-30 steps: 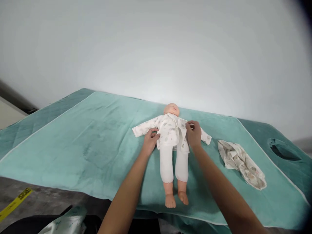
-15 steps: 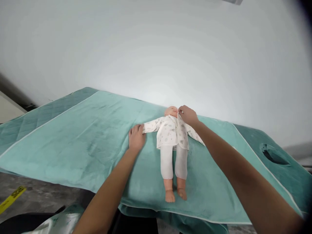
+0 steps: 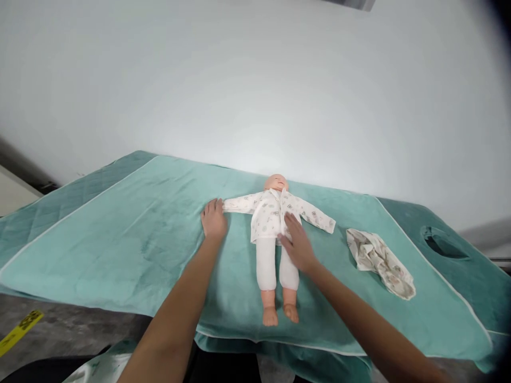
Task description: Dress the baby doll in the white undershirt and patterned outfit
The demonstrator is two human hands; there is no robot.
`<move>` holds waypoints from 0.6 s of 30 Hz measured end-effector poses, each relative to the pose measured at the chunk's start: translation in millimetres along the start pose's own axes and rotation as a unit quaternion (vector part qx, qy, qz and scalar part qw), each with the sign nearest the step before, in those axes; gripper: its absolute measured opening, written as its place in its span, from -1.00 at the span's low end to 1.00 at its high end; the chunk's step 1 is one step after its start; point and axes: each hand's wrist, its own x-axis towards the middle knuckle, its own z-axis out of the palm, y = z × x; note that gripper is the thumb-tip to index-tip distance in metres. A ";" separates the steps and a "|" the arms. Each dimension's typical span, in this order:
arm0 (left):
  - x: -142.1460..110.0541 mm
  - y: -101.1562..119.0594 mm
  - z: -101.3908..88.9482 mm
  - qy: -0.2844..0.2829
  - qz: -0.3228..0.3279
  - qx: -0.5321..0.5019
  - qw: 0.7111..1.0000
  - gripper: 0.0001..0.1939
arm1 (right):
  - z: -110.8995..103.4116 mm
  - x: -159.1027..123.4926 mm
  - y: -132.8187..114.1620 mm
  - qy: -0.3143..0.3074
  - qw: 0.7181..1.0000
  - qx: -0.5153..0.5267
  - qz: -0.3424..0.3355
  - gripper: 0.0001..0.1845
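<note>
A baby doll [image 3: 275, 182] lies on its back with its arms out and its feet toward me. It wears a white printed shirt [image 3: 265, 215] and white trousers [image 3: 265, 266]. My left hand [image 3: 214, 219] is closed at the cuff of the sleeve on the left, and the doll's hand there is hidden. Across the lower front of the shirt, my right hand [image 3: 298, 244] rests with its fingers stretched out, holding nothing. The other sleeve [image 3: 319, 217] lies spread out on the right.
A crumpled printed cloth [image 3: 381, 260] lies right of the doll, beside my right forearm. The green cover [image 3: 120, 239] spreads over a padded bed with a hole [image 3: 445, 246] at its right end. A white wall [image 3: 255, 90] rises behind.
My right hand has come down from the shirt's collar beside the doll's head to the lower front, and its fingers have opened. My left hand stays at the cuff. The crumpled cloth now shows.
</note>
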 end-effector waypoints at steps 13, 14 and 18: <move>-45.1 29.3 -34.6 -0.016 0.137 0.042 0.990 -0.58 | -11.7 -113.5 7.8 0.081 0.985 0.119 0.092 -0.54; -48.2 28.9 -32.4 -0.019 0.144 0.050 0.988 -0.59 | -21.8 -120.9 20.6 0.095 0.986 0.091 0.101 -0.55; -53.1 27.8 -19.8 -0.032 0.174 0.088 0.980 -0.63 | -87.5 -140.3 80.8 0.140 0.968 -0.122 0.168 -0.53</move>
